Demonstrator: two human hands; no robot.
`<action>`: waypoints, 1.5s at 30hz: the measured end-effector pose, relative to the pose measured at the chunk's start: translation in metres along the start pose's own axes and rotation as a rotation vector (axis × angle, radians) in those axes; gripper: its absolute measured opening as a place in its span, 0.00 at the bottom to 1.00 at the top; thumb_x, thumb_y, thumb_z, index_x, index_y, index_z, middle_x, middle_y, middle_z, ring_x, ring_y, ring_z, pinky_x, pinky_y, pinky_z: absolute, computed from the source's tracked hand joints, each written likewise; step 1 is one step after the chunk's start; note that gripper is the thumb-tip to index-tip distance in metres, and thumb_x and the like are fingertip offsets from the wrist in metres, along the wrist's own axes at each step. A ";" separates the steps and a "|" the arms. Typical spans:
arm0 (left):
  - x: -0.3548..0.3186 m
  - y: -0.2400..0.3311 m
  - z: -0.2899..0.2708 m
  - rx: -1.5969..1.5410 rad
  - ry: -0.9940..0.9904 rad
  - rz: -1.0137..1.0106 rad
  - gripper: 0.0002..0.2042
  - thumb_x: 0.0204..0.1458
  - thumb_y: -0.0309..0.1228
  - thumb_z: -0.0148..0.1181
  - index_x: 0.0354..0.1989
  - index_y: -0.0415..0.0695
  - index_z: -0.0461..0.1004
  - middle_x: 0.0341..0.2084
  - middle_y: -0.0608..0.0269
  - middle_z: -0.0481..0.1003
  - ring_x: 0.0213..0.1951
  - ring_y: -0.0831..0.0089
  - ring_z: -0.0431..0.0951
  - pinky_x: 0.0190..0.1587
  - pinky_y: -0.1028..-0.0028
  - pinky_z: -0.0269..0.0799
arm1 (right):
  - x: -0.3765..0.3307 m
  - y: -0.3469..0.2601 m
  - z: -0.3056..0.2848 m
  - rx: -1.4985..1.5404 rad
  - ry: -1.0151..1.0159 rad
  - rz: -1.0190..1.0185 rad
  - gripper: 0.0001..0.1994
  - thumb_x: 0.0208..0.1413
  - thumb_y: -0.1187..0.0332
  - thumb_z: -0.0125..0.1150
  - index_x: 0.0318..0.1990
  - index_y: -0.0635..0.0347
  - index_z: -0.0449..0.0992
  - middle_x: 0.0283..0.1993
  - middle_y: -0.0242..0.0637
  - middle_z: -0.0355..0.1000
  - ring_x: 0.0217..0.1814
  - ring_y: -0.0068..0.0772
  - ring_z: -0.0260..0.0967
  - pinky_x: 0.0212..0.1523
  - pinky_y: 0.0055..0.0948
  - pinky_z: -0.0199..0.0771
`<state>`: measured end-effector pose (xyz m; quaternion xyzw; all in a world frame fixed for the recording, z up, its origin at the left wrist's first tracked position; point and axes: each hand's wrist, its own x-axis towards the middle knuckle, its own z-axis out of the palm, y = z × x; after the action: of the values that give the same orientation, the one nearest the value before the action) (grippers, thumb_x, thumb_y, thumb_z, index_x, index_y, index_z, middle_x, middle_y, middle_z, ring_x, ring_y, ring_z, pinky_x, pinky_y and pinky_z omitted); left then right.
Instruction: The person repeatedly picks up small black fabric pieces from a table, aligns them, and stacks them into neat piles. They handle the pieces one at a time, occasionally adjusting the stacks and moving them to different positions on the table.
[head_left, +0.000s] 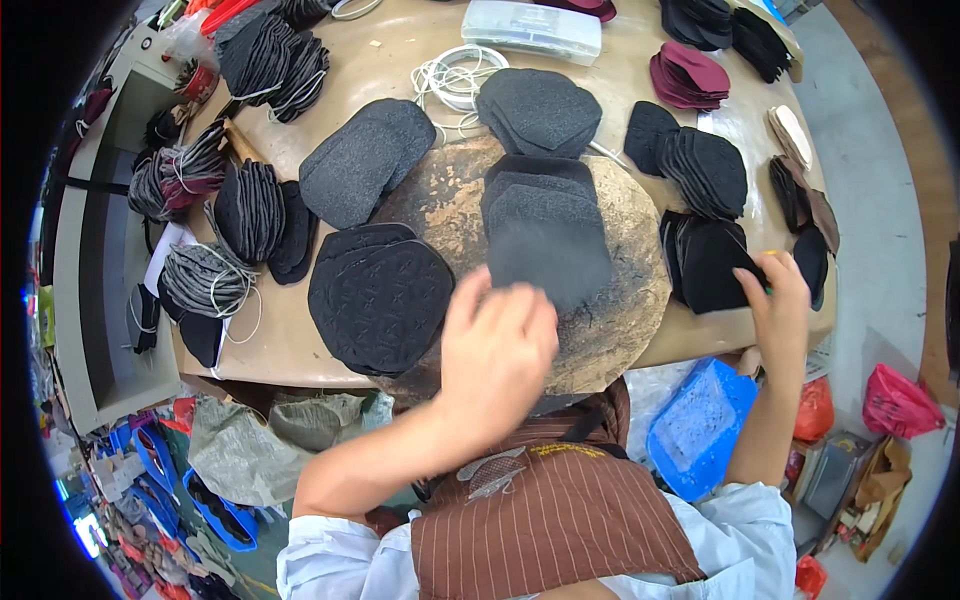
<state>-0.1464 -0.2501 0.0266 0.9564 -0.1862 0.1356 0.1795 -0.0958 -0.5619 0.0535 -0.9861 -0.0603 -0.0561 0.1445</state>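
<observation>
Dark grey cut fabric pieces (543, 200) lie overlapped on a round worn board (625, 310) in front of me. A blurred dark grey fabric piece (550, 262) is on top of them, and my left hand (500, 345) has its curled fingers at the near edge of that piece. To the right, my right hand (782, 295) has thumb and fingertips at the edge of a black fabric piece (712, 265) on a fanned stack. Something small and yellow shows at a right fingertip. A stitched black stack (380, 295) sits left of my left hand.
More grey pieces (360, 160) and another grey stack (540, 110) lie farther back. Tied bundles (210, 280) line the left side. Maroon pieces (690, 75), a white cord coil (455, 80) and a clear plastic box (530, 30) are at the back. A blue tray (700, 425) is below the table edge.
</observation>
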 end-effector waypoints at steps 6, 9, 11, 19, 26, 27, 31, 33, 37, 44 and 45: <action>-0.075 0.023 -0.003 -0.153 -0.163 -0.030 0.20 0.43 0.37 0.66 0.44 0.45 0.76 0.52 0.52 0.68 0.52 0.63 0.71 0.61 0.56 0.49 | -0.015 -0.052 -0.021 1.056 -0.298 0.253 0.08 0.52 0.81 0.58 0.41 0.70 0.73 0.39 0.34 0.74 0.41 0.20 0.71 0.45 0.20 0.71; -0.095 0.022 -0.006 -0.126 -0.171 -0.147 0.25 0.44 0.44 0.66 0.51 0.49 0.74 0.59 0.39 0.58 0.61 0.53 0.60 0.62 0.50 0.43 | -0.013 -0.080 0.028 1.204 -0.569 0.234 0.08 0.53 0.77 0.62 0.40 0.66 0.73 0.34 0.30 0.74 0.31 0.14 0.71 0.30 0.15 0.72; -0.104 0.017 -0.003 -0.085 -0.212 -0.167 0.26 0.44 0.47 0.66 0.53 0.55 0.73 0.61 0.33 0.51 0.63 0.45 0.52 0.60 0.46 0.44 | -0.012 -0.097 0.049 1.182 -0.717 0.307 0.06 0.56 0.72 0.60 0.39 0.64 0.74 0.29 0.27 0.74 0.25 0.10 0.67 0.20 0.13 0.66; -0.111 0.009 0.002 -0.176 -0.171 -0.200 0.24 0.43 0.43 0.68 0.51 0.56 0.73 0.61 0.34 0.50 0.62 0.45 0.53 0.57 0.43 0.50 | -0.003 -0.112 0.067 0.965 -0.743 0.321 0.06 0.56 0.70 0.60 0.37 0.64 0.75 0.27 0.25 0.73 0.21 0.09 0.65 0.17 0.14 0.65; -0.115 0.003 0.006 -0.255 -0.104 -0.170 0.24 0.40 0.37 0.70 0.48 0.51 0.73 0.59 0.34 0.51 0.61 0.45 0.54 0.55 0.42 0.52 | 0.000 -0.115 0.067 0.923 -0.755 0.337 0.06 0.56 0.70 0.61 0.37 0.64 0.75 0.27 0.25 0.72 0.22 0.10 0.66 0.18 0.15 0.67; -0.114 0.002 0.006 -0.260 -0.104 -0.163 0.24 0.40 0.37 0.70 0.49 0.51 0.73 0.59 0.35 0.51 0.61 0.45 0.55 0.55 0.43 0.52 | 0.001 -0.116 0.066 0.918 -0.758 0.337 0.06 0.56 0.70 0.61 0.37 0.64 0.75 0.27 0.26 0.72 0.23 0.10 0.66 0.18 0.15 0.68; -0.111 0.002 0.006 -0.282 -0.115 -0.146 0.25 0.40 0.36 0.70 0.50 0.50 0.72 0.60 0.38 0.54 0.61 0.48 0.57 0.56 0.45 0.52 | 0.003 -0.116 0.067 0.936 -0.766 0.342 0.06 0.56 0.71 0.60 0.37 0.65 0.75 0.28 0.27 0.73 0.25 0.11 0.68 0.18 0.16 0.70; -0.109 0.002 0.005 -0.294 -0.123 -0.141 0.26 0.40 0.35 0.70 0.51 0.49 0.71 0.60 0.40 0.55 0.61 0.50 0.59 0.57 0.46 0.52 | 0.001 -0.114 0.070 0.974 -0.743 0.302 0.07 0.56 0.71 0.60 0.38 0.65 0.75 0.28 0.27 0.73 0.26 0.12 0.69 0.19 0.16 0.70; -0.100 0.003 0.001 -0.300 -0.149 -0.106 0.29 0.42 0.34 0.68 0.55 0.45 0.67 0.60 0.42 0.58 0.61 0.55 0.61 0.60 0.50 0.49 | 0.002 -0.113 0.071 0.959 -0.748 0.292 0.07 0.56 0.71 0.60 0.38 0.66 0.76 0.29 0.28 0.74 0.26 0.13 0.69 0.20 0.17 0.72; -0.082 0.005 0.003 -0.176 -0.277 0.012 0.36 0.45 0.46 0.64 0.60 0.39 0.62 0.63 0.46 0.58 0.63 0.60 0.61 0.64 0.52 0.39 | 0.002 -0.113 0.072 0.943 -0.751 0.305 0.08 0.55 0.71 0.61 0.39 0.66 0.76 0.27 0.29 0.74 0.25 0.13 0.69 0.19 0.18 0.70; -0.081 0.006 0.004 -0.121 -0.321 0.020 0.37 0.44 0.49 0.62 0.61 0.41 0.62 0.63 0.47 0.58 0.64 0.60 0.60 0.64 0.51 0.39 | 0.003 -0.118 0.068 0.913 -0.748 0.313 0.08 0.55 0.71 0.61 0.38 0.66 0.76 0.26 0.30 0.74 0.24 0.14 0.69 0.19 0.18 0.69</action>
<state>-0.2209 -0.2317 -0.0017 0.9513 -0.2299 -0.0288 0.2032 -0.1024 -0.4298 0.0222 -0.7744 0.0206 0.3476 0.5283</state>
